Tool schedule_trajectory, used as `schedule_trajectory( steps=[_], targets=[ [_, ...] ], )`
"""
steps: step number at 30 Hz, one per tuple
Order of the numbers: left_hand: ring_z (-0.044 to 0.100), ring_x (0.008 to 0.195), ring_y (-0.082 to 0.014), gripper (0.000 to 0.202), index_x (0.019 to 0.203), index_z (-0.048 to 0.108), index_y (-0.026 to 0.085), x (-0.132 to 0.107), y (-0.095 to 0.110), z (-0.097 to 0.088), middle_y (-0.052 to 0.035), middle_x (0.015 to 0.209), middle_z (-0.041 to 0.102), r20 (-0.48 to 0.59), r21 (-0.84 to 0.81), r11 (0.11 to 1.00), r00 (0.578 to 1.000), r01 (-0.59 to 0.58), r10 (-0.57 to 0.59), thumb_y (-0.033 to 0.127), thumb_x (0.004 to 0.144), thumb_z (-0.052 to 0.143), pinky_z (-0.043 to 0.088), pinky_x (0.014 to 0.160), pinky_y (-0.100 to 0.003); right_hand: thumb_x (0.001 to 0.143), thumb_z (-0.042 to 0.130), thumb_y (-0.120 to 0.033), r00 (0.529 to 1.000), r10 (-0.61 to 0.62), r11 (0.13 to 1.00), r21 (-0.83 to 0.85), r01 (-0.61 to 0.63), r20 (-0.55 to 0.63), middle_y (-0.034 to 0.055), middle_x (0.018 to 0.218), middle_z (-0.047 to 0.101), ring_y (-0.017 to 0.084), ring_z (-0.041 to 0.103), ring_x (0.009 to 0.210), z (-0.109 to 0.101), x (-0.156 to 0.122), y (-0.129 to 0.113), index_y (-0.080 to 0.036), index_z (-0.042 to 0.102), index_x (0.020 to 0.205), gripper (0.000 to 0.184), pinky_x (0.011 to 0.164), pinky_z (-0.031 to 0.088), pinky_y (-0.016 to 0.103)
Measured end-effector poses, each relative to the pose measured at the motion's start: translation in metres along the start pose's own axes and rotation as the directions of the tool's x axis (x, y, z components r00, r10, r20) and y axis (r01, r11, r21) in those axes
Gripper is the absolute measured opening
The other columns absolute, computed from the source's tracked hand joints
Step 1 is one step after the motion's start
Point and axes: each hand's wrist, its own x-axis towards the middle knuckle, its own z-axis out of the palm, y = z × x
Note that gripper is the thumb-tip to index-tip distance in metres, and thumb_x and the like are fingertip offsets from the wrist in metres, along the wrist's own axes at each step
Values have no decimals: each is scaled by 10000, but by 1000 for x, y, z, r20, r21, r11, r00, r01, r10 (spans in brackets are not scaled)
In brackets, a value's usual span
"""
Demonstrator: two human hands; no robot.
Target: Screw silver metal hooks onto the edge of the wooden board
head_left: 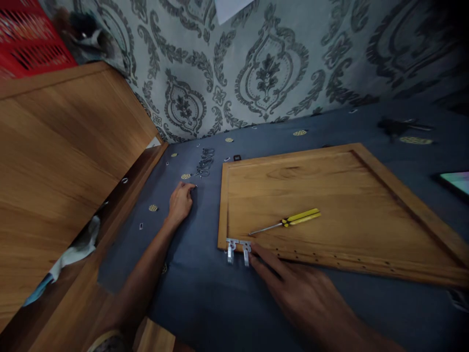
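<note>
A wooden cabinet door panel (330,205) lies flat on a blue cloth. A yellow-handled screwdriver (289,221) rests on the panel. Two small metal hinge brackets (238,249) sit at the panel's near left corner. My right hand (293,288) lies with fingers stretched out, its fingertips touching the right bracket. My left hand (180,201) reaches out to the left over the cloth, fingers pinched together on a tiny metal piece that I cannot make out, just below a small pile of metal hardware (205,164).
A wooden cabinet (62,156) stands at the left with a rag (73,252) in its gap. Small screws and round patterned discs lie scattered on the blue cloth (205,293). A patterned wall rises behind. A red crate (29,39) sits top left; a phone (456,182) lies far right.
</note>
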Motion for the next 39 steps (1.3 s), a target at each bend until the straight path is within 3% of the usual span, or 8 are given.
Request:
schedule_trajectory(
  steps=[11,14,18,26,29,33,36,39],
  targets=[
    [685,1070,-223,324,1248,645,151,10,-7,-16,-102,1238,674,94,44,999,996,6,-10,375,1013,645,608,929,-436,722,463,104,999,-1,1000,30,0,44,95,1270,760,136,736,690,-1,-1,1,-157,725,1210,612,590,606,248],
    [687,1019,-206,249,1139,680,143,7,-1,-19,-81,1138,702,93,51,999,996,-5,0,352,1008,649,590,931,-423,745,468,103,999,13,999,38,-14,41,91,1230,774,133,720,648,-5,1,0,-141,737,1174,562,569,596,260],
    [664,921,-208,121,922,739,190,1,5,-22,-54,961,733,60,44,999,998,-6,3,181,927,618,520,907,-343,790,486,89,998,22,999,40,-25,65,101,1314,737,123,700,638,-9,5,-1,-152,738,1168,514,537,561,268],
    [567,681,-183,76,789,709,186,-7,15,-34,-26,726,676,40,-69,997,999,25,-22,213,799,639,457,712,-299,799,465,85,999,29,998,49,-31,41,119,1263,753,144,710,676,-12,6,-2,-126,740,1136,484,548,559,279],
    [571,624,-149,98,827,713,175,-14,26,-36,-16,733,687,101,-185,982,995,23,-5,245,788,657,465,629,-263,801,445,84,997,24,998,51,-28,75,122,1320,732,139,708,667,-13,6,-1,-126,738,1164,512,566,574,288],
    [611,605,-128,182,875,717,169,-32,58,-35,-13,725,690,229,-361,933,969,-3,91,340,813,716,506,582,-234,817,452,65,994,18,999,44,-23,107,107,1296,745,121,693,649,-14,6,0,-149,737,1185,513,564,558,260],
    [641,646,-132,217,889,725,169,-49,86,-38,-29,773,714,343,-607,794,896,-18,282,379,842,749,527,603,-240,803,448,62,994,19,999,41,-23,106,111,1300,744,127,693,654,-13,7,0,-147,738,1176,517,565,555,264],
    [675,707,-147,191,891,734,174,-63,109,-44,-35,805,733,407,-643,765,834,-28,373,365,893,727,543,647,-247,772,445,72,996,38,998,40,-41,81,112,1291,748,132,684,639,-13,7,-2,-138,737,1179,543,561,550,278]
  ],
)
